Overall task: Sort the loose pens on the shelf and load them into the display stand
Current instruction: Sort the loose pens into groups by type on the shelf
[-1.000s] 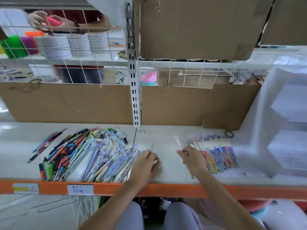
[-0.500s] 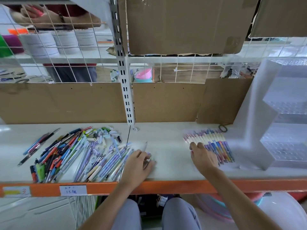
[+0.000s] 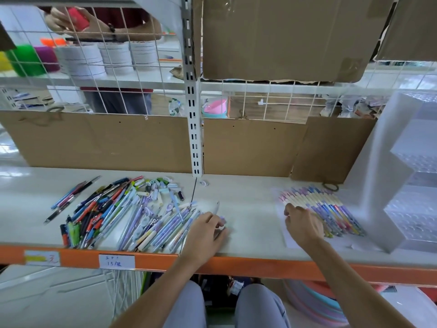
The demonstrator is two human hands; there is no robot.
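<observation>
- Head view: pale grey shelf board (image 3: pixel 248 195) with orange front rail; brown cardboard panels (image 3: pixel 99 140) propped along the back behind a white slotted upright (image 3: pixel 194 129).
- Large loose heap of mixed pens (image 3: pixel 123 214) spread over left half of shelf: dark, red, orange and green ones at far left, pale lilac and blue ones towards centre, small loose caps scattered at the back edge.
- Left hand (image 3: pixel 204 233) at right edge of heap, fingers curled over a few lilac pens; one white pen (image 3: pixel 217 207) sticking up past the knuckles. Grip closed on pens, exact number not discernible.
- Sorted row of pastel pens with cream caps (image 3: pixel 331 209) laid side by side on right half of shelf, on a white sheet, fanned diagonally.
- Right hand (image 3: pixel 303 223) resting on left end of sorted row, fingertips touching the nearest pens, fingers bent but not wrapped round anything.
- Clear stepped acrylic display stand (image 3: pixel 411 209) at far right of shelf, just beside sorted row; contents of its holes not discernible.
</observation>
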